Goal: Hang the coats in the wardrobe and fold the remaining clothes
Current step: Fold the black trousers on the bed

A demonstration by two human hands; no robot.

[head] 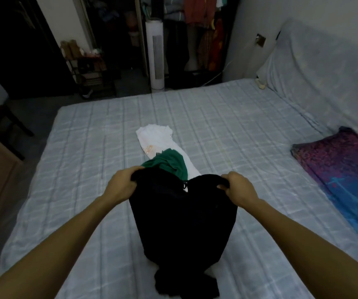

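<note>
A black garment (183,221) hangs over the bed, held up by its top edge. My left hand (123,183) grips its left corner and my right hand (238,189) grips its right corner, fingers curled over the cloth. Its lower end bunches on the mattress near me. Behind it lie a green garment (170,164) and, beneath that, a white garment (155,139), both on the bed (238,126). The open wardrobe (197,33) stands across the room with several clothes hanging inside.
A purple and blue pillow (342,169) lies at the bed's right side, below a covered headboard (324,67). A white tower fan (155,57) stands by the wardrobe. A low shelf rack (87,70) and a dark doorway (11,44) are at the far left.
</note>
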